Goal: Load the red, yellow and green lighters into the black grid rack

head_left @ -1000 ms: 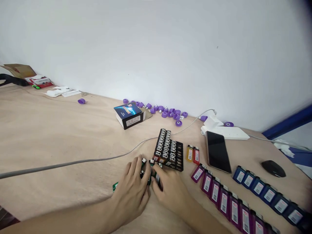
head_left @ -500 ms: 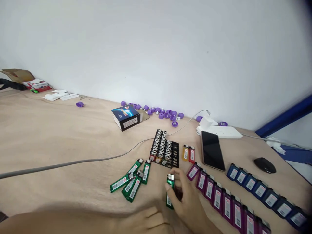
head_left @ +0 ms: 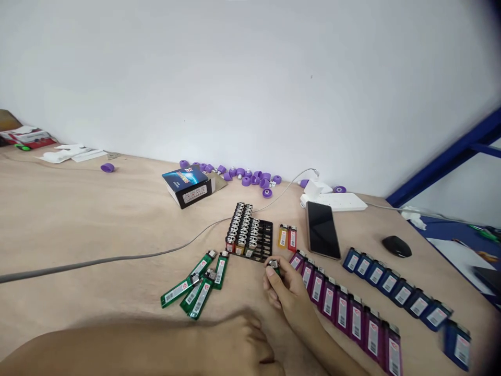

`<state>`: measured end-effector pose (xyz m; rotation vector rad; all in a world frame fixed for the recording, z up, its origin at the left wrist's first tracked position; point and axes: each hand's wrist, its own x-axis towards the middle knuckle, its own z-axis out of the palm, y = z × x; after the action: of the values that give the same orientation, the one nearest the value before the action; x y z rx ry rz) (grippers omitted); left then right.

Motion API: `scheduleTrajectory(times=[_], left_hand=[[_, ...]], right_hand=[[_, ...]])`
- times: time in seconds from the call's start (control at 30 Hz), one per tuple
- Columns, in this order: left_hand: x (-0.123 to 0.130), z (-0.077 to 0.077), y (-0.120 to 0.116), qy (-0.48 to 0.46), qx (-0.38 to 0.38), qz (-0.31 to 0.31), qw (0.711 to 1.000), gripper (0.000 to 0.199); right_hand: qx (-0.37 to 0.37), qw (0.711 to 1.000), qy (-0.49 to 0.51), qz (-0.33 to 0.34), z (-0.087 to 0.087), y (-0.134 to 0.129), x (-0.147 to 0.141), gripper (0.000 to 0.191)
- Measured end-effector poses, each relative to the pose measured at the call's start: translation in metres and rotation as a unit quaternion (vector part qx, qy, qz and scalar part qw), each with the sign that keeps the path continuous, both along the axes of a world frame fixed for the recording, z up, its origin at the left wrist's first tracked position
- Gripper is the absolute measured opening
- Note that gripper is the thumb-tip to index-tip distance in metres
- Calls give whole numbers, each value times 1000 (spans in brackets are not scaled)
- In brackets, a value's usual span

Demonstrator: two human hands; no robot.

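Note:
My right hand (head_left: 287,287) is closed round a green lighter (head_left: 273,265), whose metal top shows above the fingers. Beside it at the bottom centre, my left hand (head_left: 245,342) rests low with its fingers curled down and their tips hidden. A black tray (head_left: 267,240) just beyond holds upright lighters (head_left: 243,230) in its left columns; slots at its right are bare. Several green lighters (head_left: 201,297) lie in a loose pile left of my hands. A yellow lighter (head_left: 283,237) and a red lighter (head_left: 292,239) lie right of the tray.
Rows of purple lighters (head_left: 342,312) and blue lighters (head_left: 389,283) run along the right. Behind them are a phone (head_left: 322,230), a mouse (head_left: 396,246) and a power strip (head_left: 344,202). A box (head_left: 188,185), purple caps (head_left: 255,179) and a grey cable (head_left: 129,258) lie farther off.
The view has shifted right. My right hand has lifted the green lighter and wrapped round it, so its body is now mostly hidden. My left hand's fingers look more curled.

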<state>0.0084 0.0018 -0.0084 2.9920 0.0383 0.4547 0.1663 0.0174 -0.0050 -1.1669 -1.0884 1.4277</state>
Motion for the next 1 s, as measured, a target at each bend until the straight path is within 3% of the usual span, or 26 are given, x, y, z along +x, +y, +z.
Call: scheduleTrajectory(times=[0.2, 0.57, 0.73, 0.87, 0.93, 1.0], left_hand=[[0, 0, 2, 4, -7, 1, 1000, 26], [0, 1, 3, -3, -14, 3, 1000, 26], [-1, -2, -1, -37, 3, 10, 999, 23], [-4, 18, 7, -139, 88, 68, 984, 12], [-6, 36, 22, -202, 111, 118, 966, 21], [-9, 50, 43, -185, 107, 193, 958, 28]], right_hand=[[-2, 1000, -14, 10, -3, -2, 0, 49], [-30, 994, 99, -25, 2, 5, 5, 49], [5, 999, 48, -11, 2, 4, 4, 49], [49, 996, -70, -21, 0, 0, 2, 51], [79, 989, -118, -50, 2, 2, 2, 51], [99, 982, -140, -73, 7, 8, 3, 52]])
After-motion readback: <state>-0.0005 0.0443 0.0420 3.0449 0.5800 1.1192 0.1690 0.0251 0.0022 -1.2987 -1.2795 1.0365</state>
